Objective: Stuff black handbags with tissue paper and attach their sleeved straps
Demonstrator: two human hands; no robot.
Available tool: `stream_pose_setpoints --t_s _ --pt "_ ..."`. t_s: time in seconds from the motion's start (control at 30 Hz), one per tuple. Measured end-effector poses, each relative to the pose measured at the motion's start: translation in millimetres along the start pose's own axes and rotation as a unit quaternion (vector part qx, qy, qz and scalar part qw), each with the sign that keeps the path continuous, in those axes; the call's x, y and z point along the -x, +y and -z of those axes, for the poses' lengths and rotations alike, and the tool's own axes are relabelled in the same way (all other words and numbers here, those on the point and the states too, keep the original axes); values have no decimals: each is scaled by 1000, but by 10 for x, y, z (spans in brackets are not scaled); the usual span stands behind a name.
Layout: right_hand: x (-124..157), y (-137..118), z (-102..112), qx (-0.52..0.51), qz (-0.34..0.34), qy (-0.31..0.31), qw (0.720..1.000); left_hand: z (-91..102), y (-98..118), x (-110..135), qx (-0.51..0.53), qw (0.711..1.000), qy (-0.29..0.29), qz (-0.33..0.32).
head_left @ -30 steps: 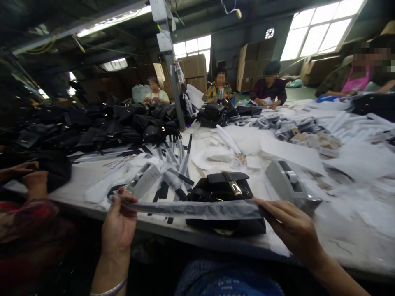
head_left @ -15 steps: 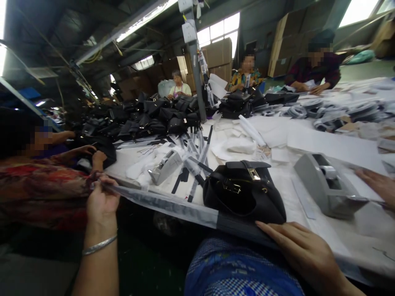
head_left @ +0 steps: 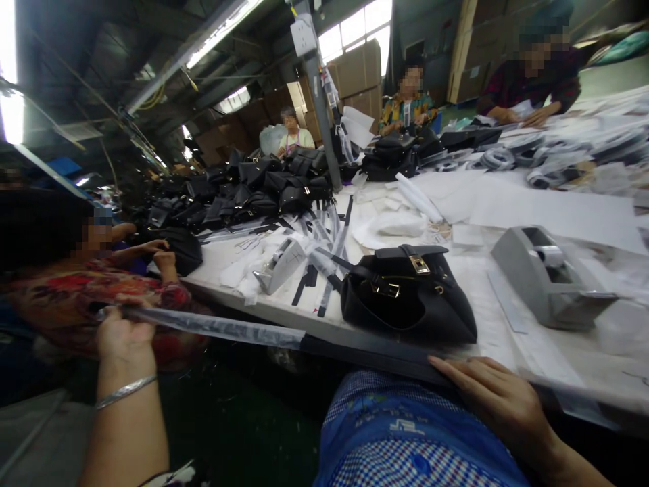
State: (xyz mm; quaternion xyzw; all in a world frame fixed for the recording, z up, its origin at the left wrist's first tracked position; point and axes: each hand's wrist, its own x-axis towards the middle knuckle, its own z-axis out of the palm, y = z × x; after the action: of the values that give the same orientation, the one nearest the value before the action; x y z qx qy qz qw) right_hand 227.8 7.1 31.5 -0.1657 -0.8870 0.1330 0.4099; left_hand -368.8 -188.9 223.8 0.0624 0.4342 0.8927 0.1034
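My left hand (head_left: pixel 126 331), with a silver bracelet at the wrist, is closed on one end of a long black strap (head_left: pixel 355 352). Clear plastic film (head_left: pixel 223 326) covers the strap's left part; towards the right it is bare black. The strap stretches tight along the table's front edge. At its right part my right hand (head_left: pixel 491 389) holds it, fingers together over it and thumb hidden. Just behind the strap, a black handbag (head_left: pixel 410 297) with gold buckles stands on the table.
Grey tape dispensers stand left (head_left: pixel 280 265) and right (head_left: pixel 552 277) of the handbag. Several film-wrapped straps (head_left: pixel 324 270) lie behind it. Black bags (head_left: pixel 243 189) are heaped at the back by a post (head_left: pixel 324 115). A co-worker in a floral top (head_left: pixel 101 291) sits close on my left; others work across the table.
My left hand has moved left, drawing the strap with it. More bare black strap now shows between my hands. My right hand stays by the table edge.
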Motion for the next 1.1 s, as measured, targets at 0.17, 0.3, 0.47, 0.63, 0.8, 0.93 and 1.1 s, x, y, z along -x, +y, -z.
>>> stream_pose_setpoints --t_s 0.17,0.3,0.47,0.63,0.8,0.93,1.1 --pt "29 -37 -155 -17 -1 6 1000 -188 111 128 63 998 -1 0" --pt "-102 -141 -98 -101 -79 -34 991 -428 245 231 97 995 -38 -2" --pt "-385 -71 280 -116 -218 -16 969 -800 136 289 154 985 -83 0" --pt "-527 144 529 -133 -315 68 937 -1263 -474 199 176 979 -85 64" --pt "-437 456 758 -254 -375 172 874 -1838 -1089 123 165 980 -83 78" --pt "-292 730 1016 -253 -325 227 882 -2139 -1670 336 72 983 -129 105" --pt "-390 582 1158 -260 -405 205 852 -1844 -2384 801 -144 951 -212 175"
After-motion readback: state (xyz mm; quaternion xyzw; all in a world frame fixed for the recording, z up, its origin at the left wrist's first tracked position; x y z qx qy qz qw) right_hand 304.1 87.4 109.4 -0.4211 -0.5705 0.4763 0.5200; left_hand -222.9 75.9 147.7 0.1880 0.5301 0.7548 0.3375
